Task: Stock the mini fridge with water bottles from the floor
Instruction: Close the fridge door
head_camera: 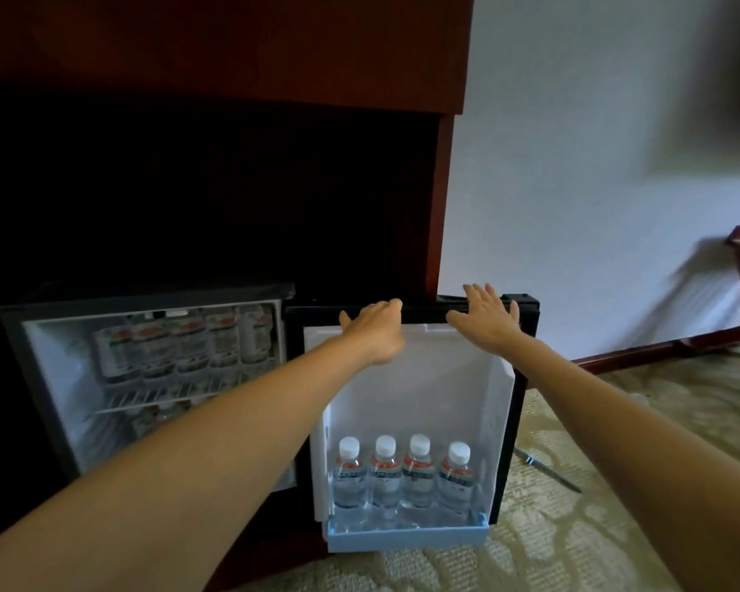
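Four clear plastic water bottles (403, 476), white-capped, stand in a row in the pale blue bin (406, 538) at the foot of the open fridge door (406, 390). Left of the door, other bottles (180, 343) crowd the wire shelf (159, 397). My left hand (372, 329) curls over the door's black top edge; my right hand (488, 320) rests there flat, fingers straight. I judge this is to swing it shut.

Two arms show, both without sleeves. The left forearm (214, 442) is uncovered from the lower edge of the view up to the wrist, and so is the right forearm (624, 416). The left grip (372, 331) and the right grip (485, 320) are bare hands. Motion blur hides finer detail on the fingers.
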{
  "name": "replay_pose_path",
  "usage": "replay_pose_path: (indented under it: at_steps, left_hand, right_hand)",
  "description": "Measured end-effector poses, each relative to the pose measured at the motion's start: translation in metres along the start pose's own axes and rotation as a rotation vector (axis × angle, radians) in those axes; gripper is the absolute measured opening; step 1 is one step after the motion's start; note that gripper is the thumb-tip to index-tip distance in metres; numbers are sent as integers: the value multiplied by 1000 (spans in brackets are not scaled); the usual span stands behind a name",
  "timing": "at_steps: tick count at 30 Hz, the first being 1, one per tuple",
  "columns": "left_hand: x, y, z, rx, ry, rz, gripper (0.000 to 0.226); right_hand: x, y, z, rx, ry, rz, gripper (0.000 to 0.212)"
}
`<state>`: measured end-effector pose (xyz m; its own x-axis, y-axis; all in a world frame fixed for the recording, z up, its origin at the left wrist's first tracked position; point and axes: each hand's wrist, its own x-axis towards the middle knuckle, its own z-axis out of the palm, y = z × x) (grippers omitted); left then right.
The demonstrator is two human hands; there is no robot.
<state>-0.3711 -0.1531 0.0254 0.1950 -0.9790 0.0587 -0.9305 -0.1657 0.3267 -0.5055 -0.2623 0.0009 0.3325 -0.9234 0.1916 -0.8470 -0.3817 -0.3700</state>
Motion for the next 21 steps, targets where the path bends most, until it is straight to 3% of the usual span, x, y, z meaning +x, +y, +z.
replay_pose_path:
  at_steps: [5,11,17,21]
  left_hand:
    - [10,15,9,-41,-5,8,58]
    - [-1,19,13,-127,7,6,59]
    - [-32,20,10,-209,27,42,55]
    - [-60,17,-1,-313,37,46,61]
  right_hand:
    - [8,5,1,-115,-2,13,51]
    - [-8,-1,-16,-16,-64,49,39]
    - [-58,-12,-21,-33,-1,-1,39]
    - [-97,-32,-41,72,-93,16,41]
